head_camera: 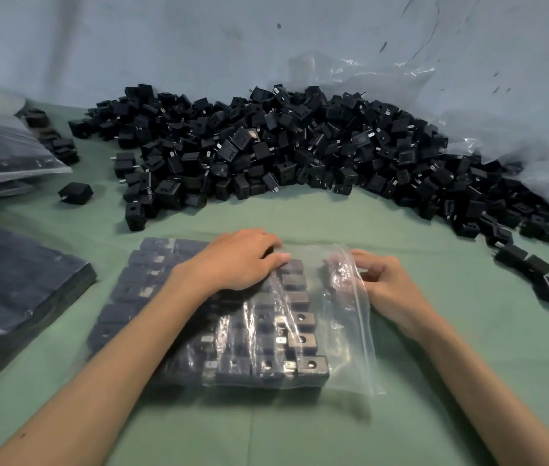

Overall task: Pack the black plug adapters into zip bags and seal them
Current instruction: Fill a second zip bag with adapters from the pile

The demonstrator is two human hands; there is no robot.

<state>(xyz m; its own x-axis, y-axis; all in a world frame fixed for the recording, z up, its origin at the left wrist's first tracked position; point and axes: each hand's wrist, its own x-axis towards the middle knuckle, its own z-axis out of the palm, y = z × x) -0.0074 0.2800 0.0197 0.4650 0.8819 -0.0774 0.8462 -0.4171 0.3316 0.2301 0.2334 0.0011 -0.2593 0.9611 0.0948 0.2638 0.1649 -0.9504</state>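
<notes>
Head view: shows a clear zip bag (pixel 343 331) lying flat on the green cloth (pixel 333 216), low in the middle of the frame. Holds black plug adapters (pixel 300 341) in neat rows across its left and middle part, metal prongs glinting through the plastic; leaves the right strip by the zip edge loose and crumpled.

Places the left hand (pixel 232 260) palm down on top of the bag, fingers bent and relaxed, pressing the film onto the far rows without clasping anything. Places the right hand (pixel 384 280) at the bag's far right corner, thumb and curled fingers pinching the plastic at its mouth.

Beyond the hands, spreads a big heap of loose adapters (pixel 283 149) against the pale wall (pixel 199 38), partly on a crumpled clear sheet (pixel 535 156) at the right. Sets one stray adapter (pixel 75 193) apart at the left, near filled bags (pixel 14 284) stacked at the left edge.

Cannot read any marking on the adapters: too small and blurred.
</notes>
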